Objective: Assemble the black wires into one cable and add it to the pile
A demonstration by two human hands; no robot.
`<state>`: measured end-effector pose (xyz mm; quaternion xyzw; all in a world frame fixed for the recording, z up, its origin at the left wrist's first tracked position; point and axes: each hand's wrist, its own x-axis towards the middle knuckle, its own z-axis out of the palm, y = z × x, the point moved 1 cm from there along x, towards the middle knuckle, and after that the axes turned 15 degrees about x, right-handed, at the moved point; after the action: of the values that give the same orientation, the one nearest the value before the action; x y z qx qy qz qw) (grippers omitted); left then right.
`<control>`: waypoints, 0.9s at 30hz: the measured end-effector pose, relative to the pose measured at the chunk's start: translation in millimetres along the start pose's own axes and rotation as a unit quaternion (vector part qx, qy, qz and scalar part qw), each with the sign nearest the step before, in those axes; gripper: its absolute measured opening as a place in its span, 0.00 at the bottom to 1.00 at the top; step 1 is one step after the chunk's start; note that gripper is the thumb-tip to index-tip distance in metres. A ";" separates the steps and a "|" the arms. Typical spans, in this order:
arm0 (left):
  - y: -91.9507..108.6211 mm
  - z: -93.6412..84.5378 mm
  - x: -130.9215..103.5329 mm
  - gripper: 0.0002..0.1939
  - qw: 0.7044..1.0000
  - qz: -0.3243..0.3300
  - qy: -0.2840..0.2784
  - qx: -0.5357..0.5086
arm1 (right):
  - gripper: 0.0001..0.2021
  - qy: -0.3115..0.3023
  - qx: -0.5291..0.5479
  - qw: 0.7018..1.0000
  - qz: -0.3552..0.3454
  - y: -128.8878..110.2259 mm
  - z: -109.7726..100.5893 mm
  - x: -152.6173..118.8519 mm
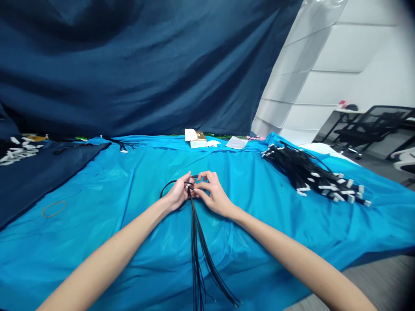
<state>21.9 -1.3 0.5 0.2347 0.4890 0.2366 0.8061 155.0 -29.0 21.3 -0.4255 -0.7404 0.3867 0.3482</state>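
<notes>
A bundle of thin black wires (195, 229) hangs from between my hands toward the near edge of the blue cloth. At its upper end is a small white connector (190, 180), partly covered by fingers. My left hand (178, 190) is closed around this connector end, and a black loop of cable (164, 186) curves out on its left side. With bent fingers, my right hand (212, 193) pinches at the wires just right of the connector. What exactly lies between its fingertips is too small to make out.
Blue cloth (145, 250) covers the table. On the right lies a heap of black cables (301, 168) with white connectors. More white connectors (21, 151) lie on dark cloth at left. A small box (197, 139) and paper (237, 142) sit at the back, a rubber band (54, 209) at left.
</notes>
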 end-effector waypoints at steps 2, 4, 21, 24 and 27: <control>-0.9 0.3 0.2 0.17 1.000 0.002 -0.002 -0.007 | 0.08 -0.012 -0.009 1.000 0.010 -0.6 -0.9 0.6; -1.6 1.4 0.2 0.17 1.000 0.010 -0.006 -0.021 | 0.08 -0.022 -0.021 0.999 0.021 -0.7 -2.1 1.0; -6.7 9.0 -6.5 0.15 1.000 -0.007 -0.019 0.014 | 0.07 0.020 -0.029 0.998 0.060 10.7 -4.8 1.9; -6.5 11.2 -6.7 0.16 0.999 -0.015 -0.008 0.029 | 0.07 0.017 -0.027 0.998 0.063 10.9 -3.6 2.4; -8.2 11.9 -4.6 0.18 0.999 -0.006 -0.006 0.040 | 0.06 0.027 -0.026 0.997 0.062 10.1 -1.4 3.1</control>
<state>32.0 -12.3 3.5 0.2654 0.4950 0.2107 0.8001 158.6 -22.4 13.7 -0.4893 -0.7131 0.3767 0.3321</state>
